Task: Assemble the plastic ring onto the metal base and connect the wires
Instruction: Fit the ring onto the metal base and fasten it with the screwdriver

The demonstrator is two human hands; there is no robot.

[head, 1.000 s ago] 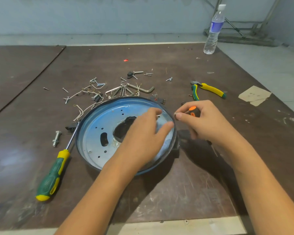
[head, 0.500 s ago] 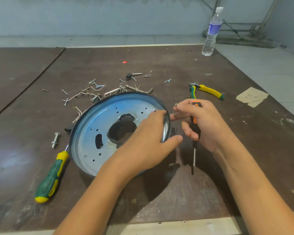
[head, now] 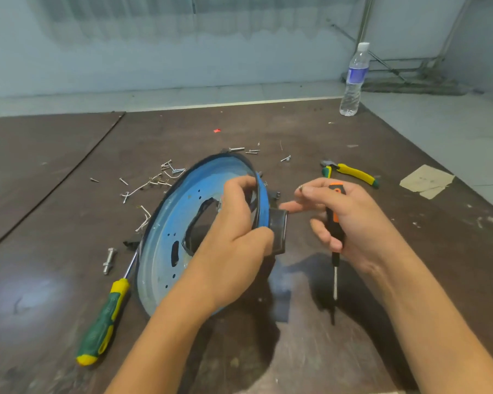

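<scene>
We have the metal base [head: 165, 243] tipped up on its lower edge on the table [head: 324, 351], its blue dished face turned toward our left and its rim rising toward the far side. Our left hand [head: 234, 237] clamps the near right part of that rim, fingers curled over the inside and thumb on the outside. A dark band follows the outer edge, which we take to be the plastic ring [head: 231, 156], and a black plastic block [head: 279, 226] sticks out from the rim just beside our left thumb. We cannot make out any wires. Our right hand [head: 350, 220] is closed on two things: the lower fingers wrap the small screwdriver [head: 335, 223], and the thumb and forefinger pinch a screw [head: 300, 188]. The block lies just left of the right fingertips, near but apart, so the right hand is the one placed to reach it. The screwdriver hangs almost upright with its tip down toward the table, while the block faces sideways, so we judge the tool will need turning before it can drive anything there. The base looks like thin pressed metal with a ragged centre opening, a slot and small holes. Around it lie a green screwdriver [head: 103, 319], a bolt [head: 109, 260], loose screws and clips [head: 154, 183], pliers [head: 353, 173] and a water bottle [head: 353, 81].
</scene>
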